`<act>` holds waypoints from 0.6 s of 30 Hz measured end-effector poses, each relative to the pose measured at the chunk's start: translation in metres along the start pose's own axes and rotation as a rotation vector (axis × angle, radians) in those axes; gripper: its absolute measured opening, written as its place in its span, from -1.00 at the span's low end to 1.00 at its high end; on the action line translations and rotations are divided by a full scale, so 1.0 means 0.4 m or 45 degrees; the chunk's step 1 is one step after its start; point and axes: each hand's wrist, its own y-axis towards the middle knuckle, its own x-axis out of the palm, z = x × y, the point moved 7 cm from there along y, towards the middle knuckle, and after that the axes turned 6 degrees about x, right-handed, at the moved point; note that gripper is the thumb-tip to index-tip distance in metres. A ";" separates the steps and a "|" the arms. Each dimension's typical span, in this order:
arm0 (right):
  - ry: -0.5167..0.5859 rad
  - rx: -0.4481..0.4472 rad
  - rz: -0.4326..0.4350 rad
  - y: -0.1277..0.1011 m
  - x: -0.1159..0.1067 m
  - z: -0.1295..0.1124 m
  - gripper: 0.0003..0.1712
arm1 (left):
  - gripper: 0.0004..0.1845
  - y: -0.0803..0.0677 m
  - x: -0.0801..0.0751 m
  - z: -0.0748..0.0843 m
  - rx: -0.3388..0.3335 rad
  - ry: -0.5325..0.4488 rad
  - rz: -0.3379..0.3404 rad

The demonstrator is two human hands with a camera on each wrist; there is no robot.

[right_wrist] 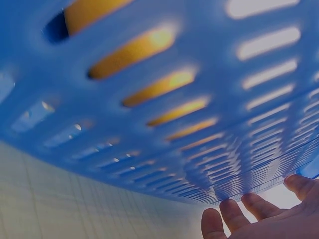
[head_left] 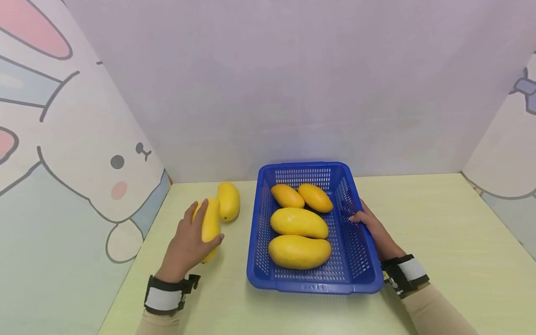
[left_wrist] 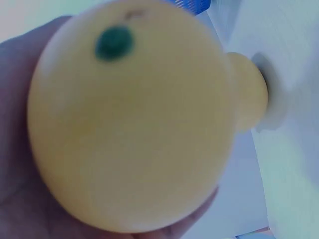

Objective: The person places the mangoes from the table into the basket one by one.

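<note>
A yellow mango (head_left: pixel 211 223) sits in the grip of my left hand (head_left: pixel 186 244), thumb on its right side and fingers over its left. The left wrist view shows that mango (left_wrist: pixel 134 129) up close, its end marked with a green spot. Just beyond it lies another yellow mango (head_left: pixel 228 201). My right hand (head_left: pixel 374 230) holds the right side of a blue plastic basket (head_left: pixel 316 287), thumb over the rim and fingers against the outer wall. Inside the basket are two large yellow mangoes, the nearest (head_left: pixel 299 251) lying crosswise, and two smaller orange ones (head_left: pixel 315 197) behind.
The pale wooden table (head_left: pixel 435 232) extends right of the basket. A plain pale wall (head_left: pixel 293 93) rises at its back edge. On the left stands a panel with a cartoon rabbit (head_left: pixel 92 153), and a similar panel (head_left: pixel 508 144) is on the right.
</note>
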 end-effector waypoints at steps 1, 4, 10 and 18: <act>0.002 -0.001 0.000 0.000 0.000 0.000 -0.12 | 0.01 0.000 -0.003 0.002 0.010 -0.004 0.028; 0.016 0.014 -0.007 -0.005 0.000 0.004 -0.13 | 0.02 0.001 -0.011 0.007 0.044 -0.016 0.116; 0.016 0.014 -0.004 -0.008 -0.001 0.003 -0.13 | 0.03 0.002 -0.019 0.019 0.099 -0.052 0.215; 0.018 0.012 -0.002 -0.008 -0.002 0.002 -0.12 | 0.09 0.007 -0.015 0.039 0.185 -0.092 0.254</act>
